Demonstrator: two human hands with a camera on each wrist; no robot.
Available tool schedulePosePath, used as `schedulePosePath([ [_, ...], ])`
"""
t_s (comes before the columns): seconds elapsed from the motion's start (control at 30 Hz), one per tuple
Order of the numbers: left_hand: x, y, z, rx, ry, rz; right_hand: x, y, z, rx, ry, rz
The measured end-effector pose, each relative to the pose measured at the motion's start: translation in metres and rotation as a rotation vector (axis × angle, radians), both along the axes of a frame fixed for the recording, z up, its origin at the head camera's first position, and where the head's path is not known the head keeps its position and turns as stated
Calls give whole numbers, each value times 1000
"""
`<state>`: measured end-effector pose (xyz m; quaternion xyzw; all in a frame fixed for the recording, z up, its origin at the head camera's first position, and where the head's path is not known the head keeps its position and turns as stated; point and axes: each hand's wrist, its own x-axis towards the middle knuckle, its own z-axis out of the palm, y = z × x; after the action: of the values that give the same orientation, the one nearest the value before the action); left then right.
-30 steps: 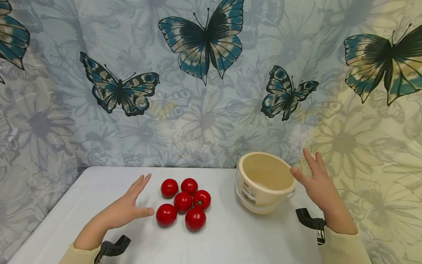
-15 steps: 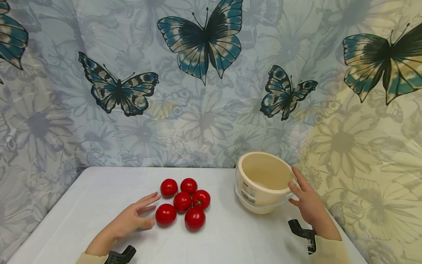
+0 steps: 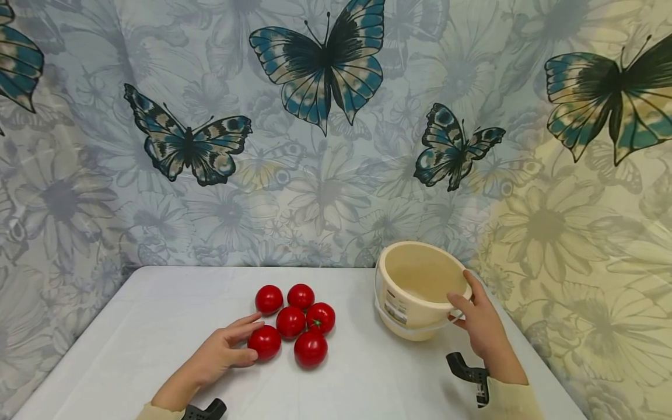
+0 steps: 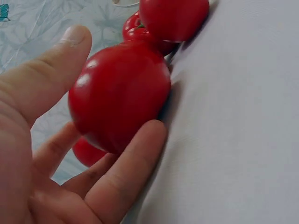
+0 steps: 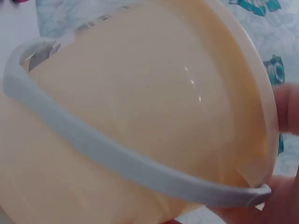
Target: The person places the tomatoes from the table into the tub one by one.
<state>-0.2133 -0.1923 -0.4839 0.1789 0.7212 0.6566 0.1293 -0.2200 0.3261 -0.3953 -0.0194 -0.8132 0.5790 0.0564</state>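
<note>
The glossy near-left tomato (image 3: 265,342) on the counter (image 3: 362,382) should be light, slick and easily bruised, best held round its middle, where the left hand (image 3: 223,349) loosely cups it; the right hand (image 3: 482,321) grips the bucket (image 3: 424,315) rim.

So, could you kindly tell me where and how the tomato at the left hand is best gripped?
Probably around its widest part, coming from the left: the red tomato is round and smooth, and the other tomatoes lie to its right or behind it, so the left side offers room for the left hand, thumb near, fingers far.
</note>
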Motion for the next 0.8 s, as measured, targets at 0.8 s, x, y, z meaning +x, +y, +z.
schedulePosePath([
  [0.8, -3, 8, -11, -219, 158, 119, 14, -14, 11, 97, 20, -73],
])
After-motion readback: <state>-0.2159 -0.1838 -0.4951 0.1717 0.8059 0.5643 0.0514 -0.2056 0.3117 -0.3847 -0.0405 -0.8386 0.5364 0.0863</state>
